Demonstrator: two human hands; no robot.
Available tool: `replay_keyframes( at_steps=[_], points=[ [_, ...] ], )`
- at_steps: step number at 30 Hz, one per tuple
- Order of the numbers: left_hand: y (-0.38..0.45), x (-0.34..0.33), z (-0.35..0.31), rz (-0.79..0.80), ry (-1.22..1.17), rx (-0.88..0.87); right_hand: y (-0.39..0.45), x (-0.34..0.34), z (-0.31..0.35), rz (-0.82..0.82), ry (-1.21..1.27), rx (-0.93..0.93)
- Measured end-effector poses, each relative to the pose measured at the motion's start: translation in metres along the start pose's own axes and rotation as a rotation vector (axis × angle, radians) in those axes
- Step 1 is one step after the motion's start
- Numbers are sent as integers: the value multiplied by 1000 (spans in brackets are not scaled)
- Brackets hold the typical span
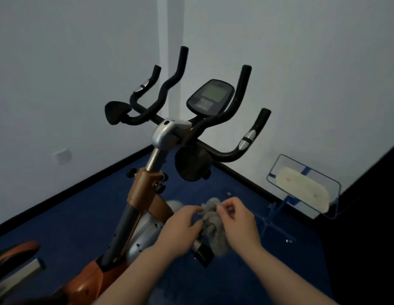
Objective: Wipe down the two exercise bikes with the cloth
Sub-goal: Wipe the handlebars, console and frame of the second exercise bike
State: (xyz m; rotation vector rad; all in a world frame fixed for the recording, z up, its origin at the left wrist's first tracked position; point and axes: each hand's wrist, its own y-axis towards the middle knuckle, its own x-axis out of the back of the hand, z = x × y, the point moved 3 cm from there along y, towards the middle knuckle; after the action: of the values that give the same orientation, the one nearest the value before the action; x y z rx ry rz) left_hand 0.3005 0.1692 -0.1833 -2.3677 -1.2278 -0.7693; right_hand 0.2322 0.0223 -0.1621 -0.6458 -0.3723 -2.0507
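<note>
Evidently both hands work the grey cloth (213,223) in the air, near the camera and just right of the bike (160,137). The left hand (183,230) pinches its left edge and the right hand (238,221) pinches its top, probably to bunch or refold it into a pad before wiping. The handlebars (216,119) stand farther off, untouched.

White wall socket plate (62,155) low on the left wall, blue floor (246,271) beneath it, black skirting strip (66,195) between plate and floor, blue-framed mop head with cream pad (301,187) far right of plate
</note>
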Motion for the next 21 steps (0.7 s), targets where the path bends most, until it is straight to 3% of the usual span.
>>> replay_keyframes(
  at_steps=[7,11,21],
  points=[
    [6,28,-14,-315,-156,11,39,25,52,-157,380,142],
    [29,64,-13,-511,-258,-7,60,30,99,-257,456,313],
    [81,104,-4,-442,-319,-76,100,-35,125,-168,-182,451]
  ],
)
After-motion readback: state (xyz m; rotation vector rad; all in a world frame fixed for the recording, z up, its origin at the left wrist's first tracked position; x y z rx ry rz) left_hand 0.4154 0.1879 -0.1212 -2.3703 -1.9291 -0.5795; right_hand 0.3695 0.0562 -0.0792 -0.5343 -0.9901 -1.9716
